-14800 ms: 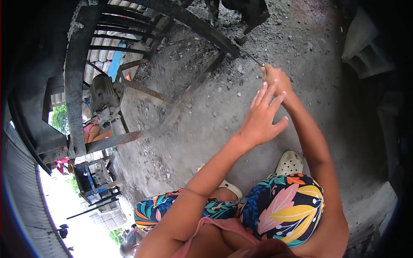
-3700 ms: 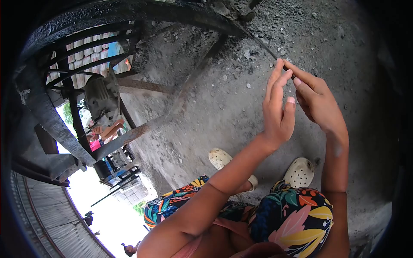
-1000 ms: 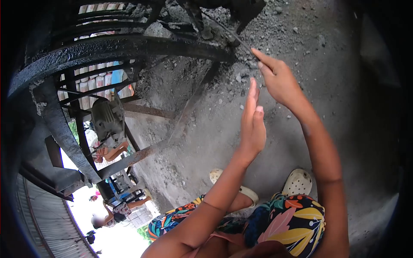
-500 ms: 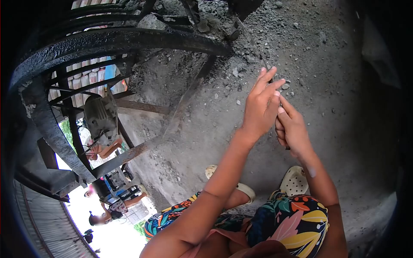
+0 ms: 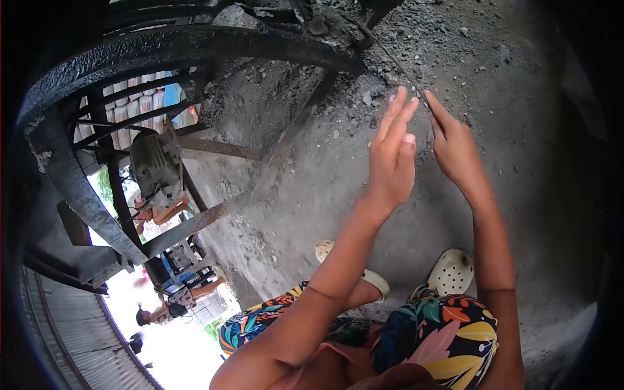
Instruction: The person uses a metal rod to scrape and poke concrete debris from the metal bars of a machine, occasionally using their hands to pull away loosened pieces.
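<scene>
My right hand (image 5: 458, 153) is closed around the near end of a long, thin dark metal rod (image 5: 392, 58), its index finger stretched along it. From there the rod runs up and to the left, its far end at the dark metal frame and the grey rubble beneath. Just left of it, my left hand (image 5: 392, 153) is open with its fingers straight and pointing away from me. A gap shows between the two hands, and the left fingertips are close to the rod.
A heavy, dark-coated metal frame (image 5: 195, 52) rises at the left, with a motor (image 5: 153, 162) mounted on it. Loose grey rubble (image 5: 448, 45) lies on the ground ahead. Two people are beyond the frame, one near a blue-and-black machine (image 5: 182, 270). My pale clogs (image 5: 452, 273) stand below.
My hands have moved apart from being pressed together. The right hand has gone forward and to the right with the rod, whose far end now reaches further under the frame.
</scene>
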A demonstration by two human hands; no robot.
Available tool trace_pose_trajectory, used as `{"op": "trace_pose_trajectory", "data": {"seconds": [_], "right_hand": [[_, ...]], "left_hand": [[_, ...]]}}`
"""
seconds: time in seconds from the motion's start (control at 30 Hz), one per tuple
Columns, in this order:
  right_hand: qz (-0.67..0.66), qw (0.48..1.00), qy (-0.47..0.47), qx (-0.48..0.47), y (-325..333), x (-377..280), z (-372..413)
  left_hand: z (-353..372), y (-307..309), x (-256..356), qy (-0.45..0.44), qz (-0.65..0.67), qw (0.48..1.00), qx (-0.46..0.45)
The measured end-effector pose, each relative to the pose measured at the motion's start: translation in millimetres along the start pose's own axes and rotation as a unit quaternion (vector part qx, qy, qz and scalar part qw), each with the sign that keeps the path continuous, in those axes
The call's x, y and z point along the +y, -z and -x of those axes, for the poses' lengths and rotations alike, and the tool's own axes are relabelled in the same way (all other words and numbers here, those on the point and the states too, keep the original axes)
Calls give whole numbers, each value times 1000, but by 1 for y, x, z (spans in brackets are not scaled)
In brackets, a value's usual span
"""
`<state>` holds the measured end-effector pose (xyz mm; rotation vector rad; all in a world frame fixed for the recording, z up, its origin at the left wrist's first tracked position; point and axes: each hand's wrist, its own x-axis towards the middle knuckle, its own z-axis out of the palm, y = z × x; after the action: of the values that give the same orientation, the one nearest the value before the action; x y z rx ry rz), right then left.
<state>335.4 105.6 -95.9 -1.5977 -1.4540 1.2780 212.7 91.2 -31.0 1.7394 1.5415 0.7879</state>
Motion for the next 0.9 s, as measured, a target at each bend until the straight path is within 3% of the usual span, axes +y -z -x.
{"op": "trace_pose_trajectory", "data": {"seconds": [0.13, 0.2, 0.33, 0.43, 0.5, 0.63, 0.7, 0.83, 0.9], "right_hand": [[-4, 997, -68, -22, 31, -31, 16], [-33, 997, 52, 52, 34, -37, 22], [64, 998, 12, 1, 27, -7, 7], [-32, 998, 48, 27, 17, 7, 7], [-151, 988, -17, -4, 15, -15, 23], [-149, 980, -93, -94, 13, -26, 35], [-142, 989, -8, -45, 2, -19, 44], [-101, 991, -41, -72, -2, -7, 44], [-85, 994, 62, -17, -7, 5, 18]], "left_hand": [[14, -7, -9, 37, 4, 999, -32], [18, -7, -8, 35, 11, 999, -28], [22, -6, -6, 26, 8, 999, -24], [19, -4, -2, 21, 14, 1000, -18], [22, -2, 0, 25, 17, 999, -10], [19, 1, 1, -33, 27, 999, 14], [20, 1, 3, -15, 26, 999, 19], [22, 5, -2, -32, 31, 999, 24], [26, 4, -3, -5, 45, 999, 13]]}}
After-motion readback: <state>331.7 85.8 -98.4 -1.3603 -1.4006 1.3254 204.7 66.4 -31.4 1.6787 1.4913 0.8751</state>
